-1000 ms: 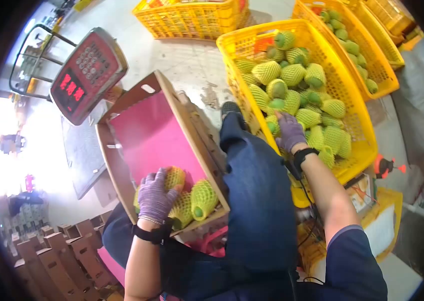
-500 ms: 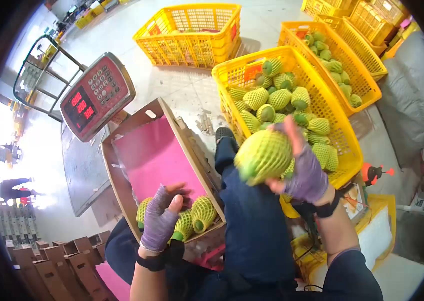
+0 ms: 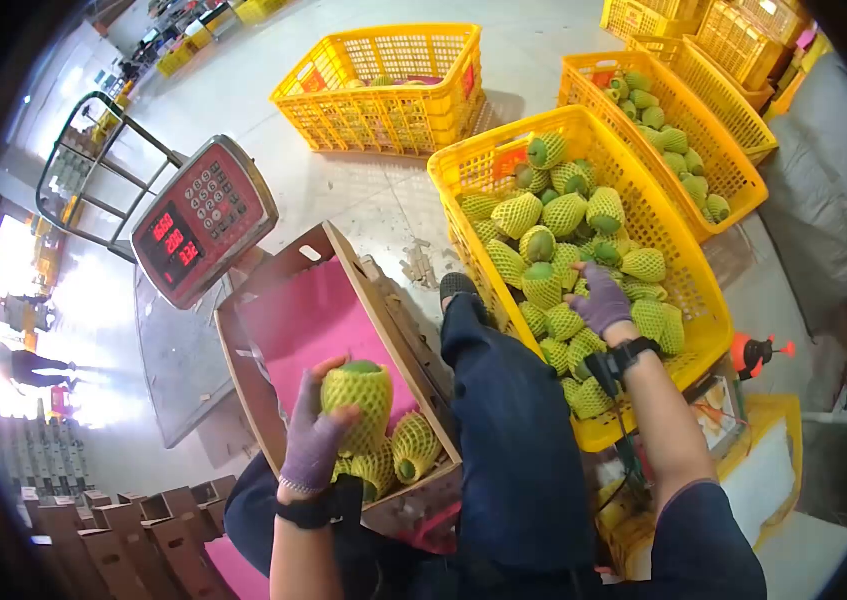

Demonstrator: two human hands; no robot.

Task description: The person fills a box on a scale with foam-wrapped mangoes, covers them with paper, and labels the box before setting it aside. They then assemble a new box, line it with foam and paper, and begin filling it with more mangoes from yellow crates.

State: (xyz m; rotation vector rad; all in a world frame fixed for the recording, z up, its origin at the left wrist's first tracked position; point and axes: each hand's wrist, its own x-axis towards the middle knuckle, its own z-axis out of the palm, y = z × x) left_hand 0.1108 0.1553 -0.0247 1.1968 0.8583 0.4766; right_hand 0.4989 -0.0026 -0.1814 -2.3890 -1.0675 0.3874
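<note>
My left hand (image 3: 315, 440), in a purple fingerless glove, is closed around a green fruit in a yellow foam net (image 3: 358, 402). It holds this fruit above the near end of a cardboard box (image 3: 368, 330) lined with a pink sheet (image 3: 308, 315). Other netted fruits (image 3: 415, 447) lie in that end, partly hidden by the held one. My right hand (image 3: 600, 300), gloved likewise, reaches into a yellow plastic crate (image 3: 698, 290) with fingers apart. It rests on or just over the piled netted fruits (image 3: 543, 285); exact contact is hard to see.
A scale with a red digital display (image 3: 205, 220) stands left of the box. Another yellow crate (image 3: 383, 115) sits ahead, and a crate of netted fruit (image 3: 743, 195) stands beyond mine. Folded cardboard boxes (image 3: 133, 540) are at lower left. My leg (image 3: 518, 440) lies between box and crate.
The netted fruit in my right hand has passed to my left hand above the box. My right hand has gone back onto the crate's pile. The scale's displayed numbers differ.
</note>
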